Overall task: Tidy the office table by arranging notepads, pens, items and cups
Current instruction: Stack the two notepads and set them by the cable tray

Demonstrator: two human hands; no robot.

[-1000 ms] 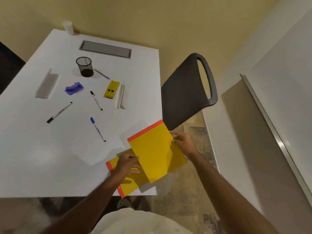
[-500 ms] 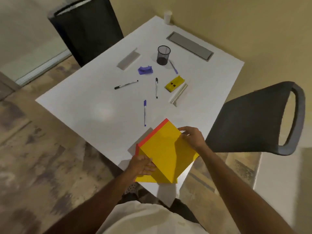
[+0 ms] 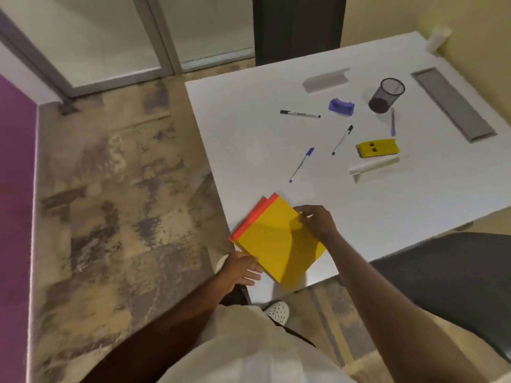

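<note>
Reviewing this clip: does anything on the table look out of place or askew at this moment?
Yes. Four pens lie loose, at different angles, including the blue-capped pen and black-capped pen, all outside the empty-looking mesh pen cup. The two yellow notepads overlap slightly offset at the table corner, left hand and right hand at their edges.

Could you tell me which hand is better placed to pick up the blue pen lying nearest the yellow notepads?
The right hand. It rests at the notepads' far edge, closest to the blue pen; the left hand is at the table's near corner.
</note>
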